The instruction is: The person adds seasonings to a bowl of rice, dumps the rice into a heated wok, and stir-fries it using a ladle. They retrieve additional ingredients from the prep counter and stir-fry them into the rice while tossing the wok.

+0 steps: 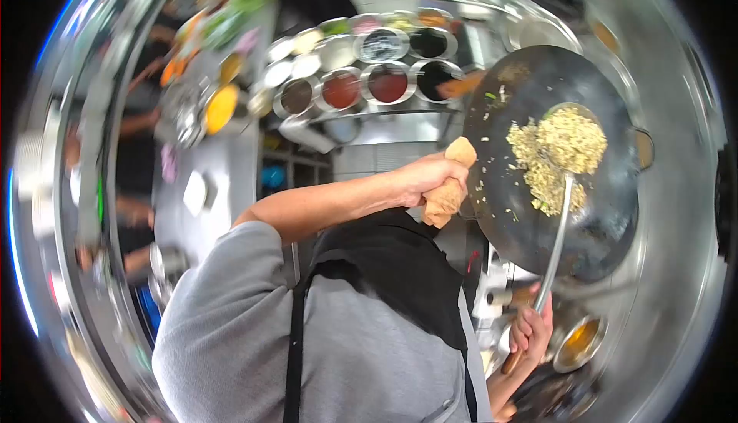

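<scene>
My left hand (434, 177) is closed around a folded orange-tan cloth (443, 202) at the near rim of a dark wok (538, 246). Whether a wok handle lies inside the cloth is hidden. The fingers of my right hand (532, 327) wrap round the long handle of a metal ladle (559, 242), which has a wooden end. Its bowl lies within the wok, heaped with fried rice (573, 139). More rice with green bits (530, 162) lies around the bowl, and loose grains stick to the wok's side.
Round containers of sauces (387, 83) and toppings stand beyond my left hand. A steel counter (184, 223) on the left carries vegetables (238, 12) and a yellow-filled bowl (221, 108). Near my right hand is a pot of orange liquid (578, 342). Other people stand along the left.
</scene>
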The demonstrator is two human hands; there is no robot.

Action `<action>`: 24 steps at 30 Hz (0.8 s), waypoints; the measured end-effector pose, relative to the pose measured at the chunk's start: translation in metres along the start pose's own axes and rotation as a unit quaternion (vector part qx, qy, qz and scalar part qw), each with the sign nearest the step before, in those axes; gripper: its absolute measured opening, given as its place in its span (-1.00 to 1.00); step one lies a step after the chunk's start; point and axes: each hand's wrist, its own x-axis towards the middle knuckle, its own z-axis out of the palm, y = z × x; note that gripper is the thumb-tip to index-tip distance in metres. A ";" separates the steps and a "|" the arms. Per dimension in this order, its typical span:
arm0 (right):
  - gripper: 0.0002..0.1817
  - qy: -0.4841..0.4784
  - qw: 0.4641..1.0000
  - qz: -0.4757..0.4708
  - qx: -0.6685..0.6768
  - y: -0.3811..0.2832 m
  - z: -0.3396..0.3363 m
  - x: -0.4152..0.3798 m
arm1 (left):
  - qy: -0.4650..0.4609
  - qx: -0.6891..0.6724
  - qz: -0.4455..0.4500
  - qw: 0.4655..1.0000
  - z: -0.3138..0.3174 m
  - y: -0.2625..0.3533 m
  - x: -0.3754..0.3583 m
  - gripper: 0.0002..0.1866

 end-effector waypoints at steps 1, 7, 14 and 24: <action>-0.60 -0.029 0.999 -0.008 -0.020 -0.010 -0.003 -0.019 | 0.015 -0.004 0.037 0.999 0.013 -0.013 -0.034 -0.66; -0.56 -0.191 0.975 0.045 -0.101 -0.091 -0.076 0.002 | 0.155 -0.113 0.178 0.965 0.111 -0.079 -0.107 -0.64; -0.53 -0.484 0.841 0.200 -0.135 -0.196 -0.142 0.178 | 0.347 -0.272 0.323 0.838 0.227 -0.152 -0.024 -0.74; -0.63 -0.645 0.611 0.379 -0.257 -0.211 0.078 0.399 | 0.474 -0.471 0.478 0.570 0.207 -0.158 0.092 -0.84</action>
